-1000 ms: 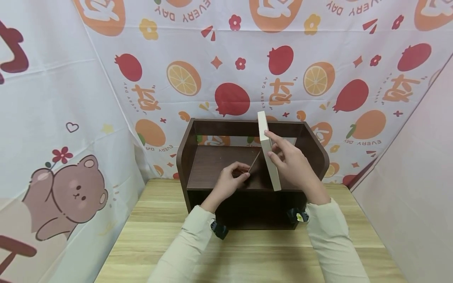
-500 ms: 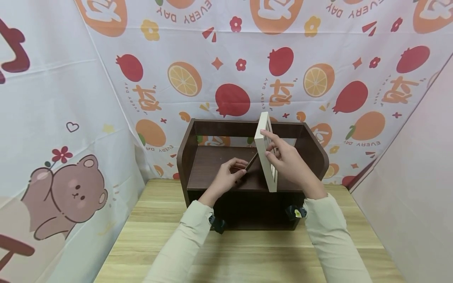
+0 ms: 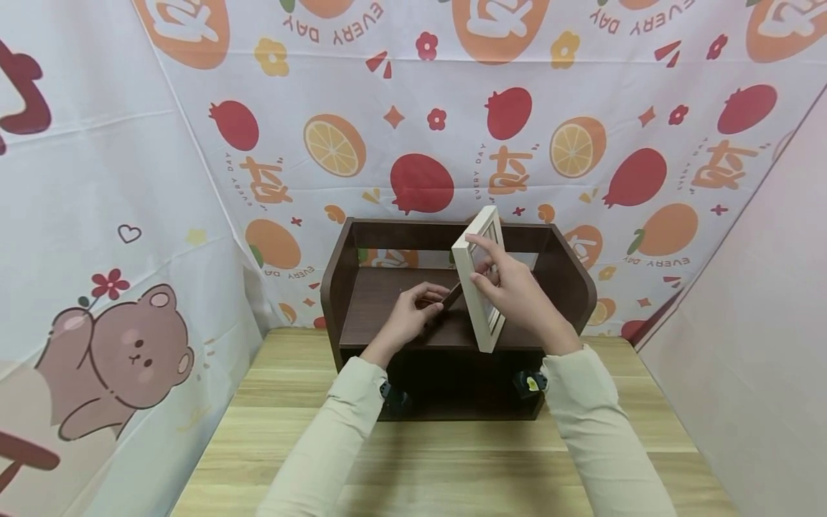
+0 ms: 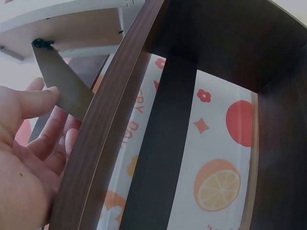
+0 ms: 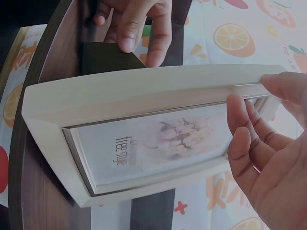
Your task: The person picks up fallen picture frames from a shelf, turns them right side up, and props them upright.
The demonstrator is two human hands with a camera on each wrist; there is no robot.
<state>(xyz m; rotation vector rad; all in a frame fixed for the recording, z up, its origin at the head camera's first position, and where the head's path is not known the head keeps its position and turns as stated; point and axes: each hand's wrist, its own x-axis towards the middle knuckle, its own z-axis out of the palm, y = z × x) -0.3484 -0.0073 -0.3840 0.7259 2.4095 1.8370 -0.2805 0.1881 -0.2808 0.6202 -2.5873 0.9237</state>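
Observation:
A cream picture frame (image 3: 474,298) is held tilted over the upper board of a dark brown desk shelf (image 3: 377,291). Its glass front, with a pale flower print (image 5: 180,136), shows in the right wrist view. My right hand (image 3: 520,291) grips the frame near its upper end, fingers at the rim and front. At its back, my left hand (image 3: 407,316) pinches the stand leg (image 4: 62,84) between thumb and fingers. In the left wrist view the leg stands out from the frame's back. Whether the frame's lower end touches the board I cannot tell.
The shelf has raised side panels and a back rail (image 3: 413,235), with a darker compartment (image 3: 461,384) below. It stands on a light wood table (image 3: 452,467) against a fruit-print cloth (image 3: 362,79). A bear-print cloth (image 3: 138,345) hangs at left.
The frame has turned and shifted a little left, so its glass front now shows to the head camera. Both hands have moved slightly left with it, keeping their holds.

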